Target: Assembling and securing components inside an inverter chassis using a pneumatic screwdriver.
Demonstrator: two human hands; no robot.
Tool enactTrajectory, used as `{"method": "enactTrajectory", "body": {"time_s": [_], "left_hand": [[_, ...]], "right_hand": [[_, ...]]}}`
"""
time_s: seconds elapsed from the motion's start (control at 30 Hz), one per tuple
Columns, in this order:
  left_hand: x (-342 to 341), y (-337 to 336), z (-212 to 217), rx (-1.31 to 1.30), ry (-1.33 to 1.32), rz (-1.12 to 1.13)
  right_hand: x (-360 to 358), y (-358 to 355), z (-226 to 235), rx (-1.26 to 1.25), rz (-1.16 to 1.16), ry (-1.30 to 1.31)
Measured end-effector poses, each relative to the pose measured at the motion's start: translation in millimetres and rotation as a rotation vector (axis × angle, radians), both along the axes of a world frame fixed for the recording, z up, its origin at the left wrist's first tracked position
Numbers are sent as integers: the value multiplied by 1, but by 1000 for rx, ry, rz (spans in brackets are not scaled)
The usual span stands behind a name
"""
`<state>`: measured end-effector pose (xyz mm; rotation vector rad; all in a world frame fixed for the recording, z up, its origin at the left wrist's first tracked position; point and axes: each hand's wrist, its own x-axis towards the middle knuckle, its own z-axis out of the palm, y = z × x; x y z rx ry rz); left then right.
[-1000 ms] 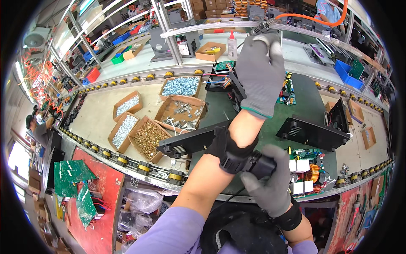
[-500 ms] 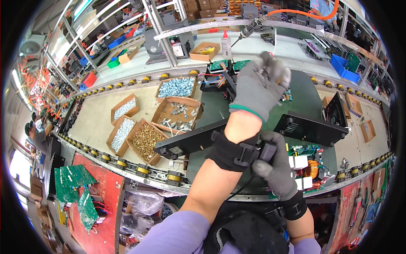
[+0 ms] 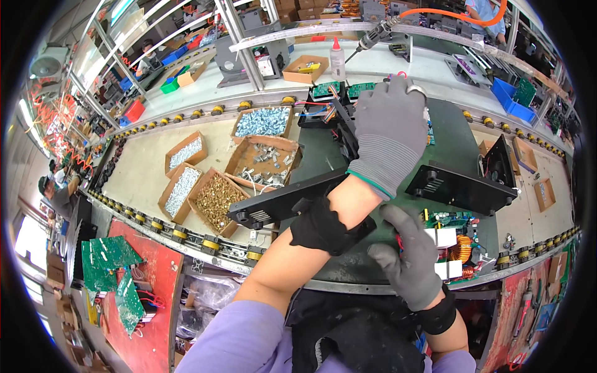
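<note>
My left hand (image 3: 393, 133), in a grey glove, reaches over the green work surface (image 3: 348, 264) with its back up. Its fingers curl down, with their tips hidden; a small silvery thing shows beside them, and I cannot make out what they hold. A black strap (image 3: 323, 227) wraps my left wrist. Below and to the right, my gloved right hand (image 3: 407, 261) is open, thumb apart from the fingers, near a circuit board with a copper coil (image 3: 460, 248). Beneath my left forearm lies a long black panel (image 3: 280, 202). Another black panel (image 3: 463, 189) stands to the right.
Cardboard trays of brass-coloured fasteners (image 3: 217, 202), bluish parts (image 3: 263, 121) and metal brackets (image 3: 264, 161) sit at left. A roller rail (image 3: 180, 233) runs along the near edge. Beyond stand a red-capped bottle (image 3: 337, 60) and a hanging screwdriver (image 3: 376, 34).
My right hand has come away from the black strap box on my left wrist and opened. My left hand has turned back-up, its fingers now curled down. The view has shifted slightly.
</note>
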<state>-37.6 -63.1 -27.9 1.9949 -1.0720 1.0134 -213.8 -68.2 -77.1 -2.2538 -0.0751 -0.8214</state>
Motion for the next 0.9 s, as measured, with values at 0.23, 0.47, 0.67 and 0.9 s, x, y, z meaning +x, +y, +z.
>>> {"method": "enactTrajectory", "body": {"time_s": [0.23, 0.47, 0.67, 0.9], "left_hand": [[-10, -9, -7, 205, 94, 14], [-18, -9, -21, 481, 173, -16], [-51, -6, -34, 864, 244, -158], [-70, -4, -41, 965, 324, -265]], "right_hand": [[16, 6, 11, -520, -186, -196], [16, -7, 39, -509, 45, -241], [38, -3, 63, -526, -10, -137], [64, -6, 51, -532, -203, 36]]}}
